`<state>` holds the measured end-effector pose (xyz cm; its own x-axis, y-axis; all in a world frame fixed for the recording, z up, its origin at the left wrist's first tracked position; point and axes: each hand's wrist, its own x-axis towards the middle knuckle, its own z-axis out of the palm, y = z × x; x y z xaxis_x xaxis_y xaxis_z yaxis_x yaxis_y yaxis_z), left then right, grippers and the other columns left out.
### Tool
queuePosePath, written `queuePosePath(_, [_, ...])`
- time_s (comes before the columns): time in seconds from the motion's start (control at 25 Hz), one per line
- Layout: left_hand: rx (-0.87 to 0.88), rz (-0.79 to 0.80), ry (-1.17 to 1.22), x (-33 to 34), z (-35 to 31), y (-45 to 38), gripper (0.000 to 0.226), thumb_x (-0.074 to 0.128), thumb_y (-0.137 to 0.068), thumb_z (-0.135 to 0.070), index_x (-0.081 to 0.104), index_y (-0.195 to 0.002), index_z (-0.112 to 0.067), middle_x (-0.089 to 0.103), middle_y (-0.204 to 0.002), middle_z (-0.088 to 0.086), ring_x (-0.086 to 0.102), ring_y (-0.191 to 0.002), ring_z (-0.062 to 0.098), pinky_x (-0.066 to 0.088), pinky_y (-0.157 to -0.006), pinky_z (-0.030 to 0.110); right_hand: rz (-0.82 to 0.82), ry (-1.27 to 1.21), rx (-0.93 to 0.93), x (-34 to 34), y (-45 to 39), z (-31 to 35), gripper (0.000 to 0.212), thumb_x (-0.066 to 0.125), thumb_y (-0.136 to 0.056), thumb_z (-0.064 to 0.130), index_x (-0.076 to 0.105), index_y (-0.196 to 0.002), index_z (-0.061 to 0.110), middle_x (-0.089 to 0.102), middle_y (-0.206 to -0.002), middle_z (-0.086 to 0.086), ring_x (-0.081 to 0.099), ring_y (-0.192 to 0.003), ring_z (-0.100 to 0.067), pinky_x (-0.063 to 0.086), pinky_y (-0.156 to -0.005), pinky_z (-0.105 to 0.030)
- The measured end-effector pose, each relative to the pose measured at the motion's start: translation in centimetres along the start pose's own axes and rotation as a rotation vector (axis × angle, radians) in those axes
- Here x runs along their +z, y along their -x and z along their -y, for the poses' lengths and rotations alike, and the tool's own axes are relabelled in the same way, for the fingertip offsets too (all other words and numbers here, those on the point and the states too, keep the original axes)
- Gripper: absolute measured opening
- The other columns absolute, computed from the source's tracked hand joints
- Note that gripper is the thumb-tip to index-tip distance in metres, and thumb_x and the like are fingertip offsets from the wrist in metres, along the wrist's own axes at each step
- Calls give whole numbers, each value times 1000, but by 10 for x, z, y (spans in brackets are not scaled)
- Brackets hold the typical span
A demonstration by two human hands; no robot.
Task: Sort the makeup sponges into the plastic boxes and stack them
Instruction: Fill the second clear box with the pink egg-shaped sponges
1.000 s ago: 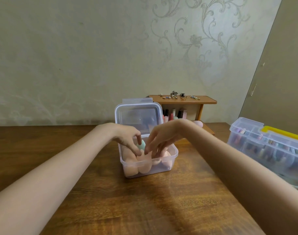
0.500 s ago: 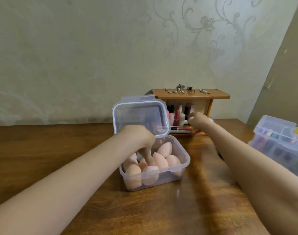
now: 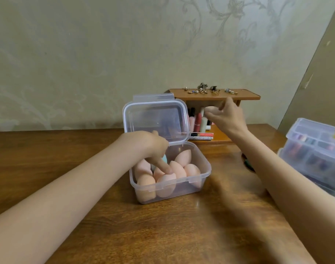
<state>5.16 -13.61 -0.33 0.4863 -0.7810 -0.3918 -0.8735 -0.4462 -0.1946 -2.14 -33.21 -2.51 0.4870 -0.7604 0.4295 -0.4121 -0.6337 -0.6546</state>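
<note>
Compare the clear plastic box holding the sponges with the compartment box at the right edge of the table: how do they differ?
The clear plastic box has its lid raised; the compartment box looks closed. The clear plastic box is one open space filled with peach sponges; the compartment box is split into small cells of mixed-coloured items, with a yellow part on top. Both are see-through plastic on the wooden table.

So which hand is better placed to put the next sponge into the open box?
Probably the right hand: it pinches a pale sponge by the wooden shelf. The left hand is busy pressing sponges inside the clear box.
</note>
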Motion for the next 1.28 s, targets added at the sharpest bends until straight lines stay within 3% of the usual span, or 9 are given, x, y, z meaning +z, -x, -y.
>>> queuePosePath(0.08, [34,-72,8,1,2,8,58,54,-85,-54,46,-128,-16,45,-127,6,43,-102,20,37,-83,29,264,-166,-42,-17,24,21,45,67,-80,38,48,-106,6,61,-90,-7,60,-71,-16,51,-58,-27])
queuePosePath(0.2, [216,-187,189,8,0,13,50,63,-85,-38,48,-130,-20,49,-128,2,47,-115,20,42,-91,29,814,-265,-15,-45,52,47,34,54,-91,32,56,-113,6,57,-93,-4,50,-74,-12,41,-62,-20])
queuePosePath(0.36, [316,-108,442,23,0,10,16,56,-86,-14,59,-99,-23,59,-88,-1,55,-77,13,47,-67,24,1199,-278,126,-43,58,50,28,55,-92,19,55,-117,6,61,-112,-9,64,-93,-18,53,-83,-26])
queuePosePath(0.48, [336,-50,547,30,0,10,22,54,-84,-6,54,-106,-12,57,-90,4,51,-80,15,47,-72,30,1270,-226,211,-29,56,46,44,62,-87,12,47,-128,5,54,-128,-12,64,-106,-24,54,-91,-31])
queuePosePath(0.6, [327,-101,616,35,4,7,18,56,-83,-6,58,-98,-14,60,-95,6,55,-84,17,48,-73,30,1255,-104,142,-23,60,50,23,57,-91,13,59,-113,9,62,-109,-4,63,-102,-18,53,-87,-26])
queuePosePath(0.72, [299,-166,628,39,6,4,21,58,-83,-11,63,-103,-11,66,-101,12,61,-88,23,51,-72,32,1261,120,-1,-18,67,61,29,56,-92,16,59,-119,7,61,-102,-3,60,-87,-11,53,-75,-19])
queuePosePath(0.8, [266,-219,592,42,3,2,24,58,-85,-16,64,-108,-8,67,-104,13,63,-96,29,53,-78,37,1201,341,-147,-9,75,68,18,59,-90,18,61,-107,12,59,-84,2,54,-70,-6,45,-61,-13])
queuePosePath(1.0, [233,-237,614,46,-1,-1,22,58,-87,-14,65,-108,-9,68,-108,10,63,-102,26,53,-89,42,955,647,-420,19,94,65,9,59,-88,18,56,-92,11,51,-75,-1,49,-77,-17,43,-70,-26])
queuePosePath(1.28, [318,-114,632,31,9,8,40,60,-88,-14,53,-127,-19,59,-124,0,57,-113,17,54,-86,27,1217,344,-72,-21,68,77,28,62,-88,24,67,-105,3,68,-84,-3,65,-70,-9,53,-62,-14])
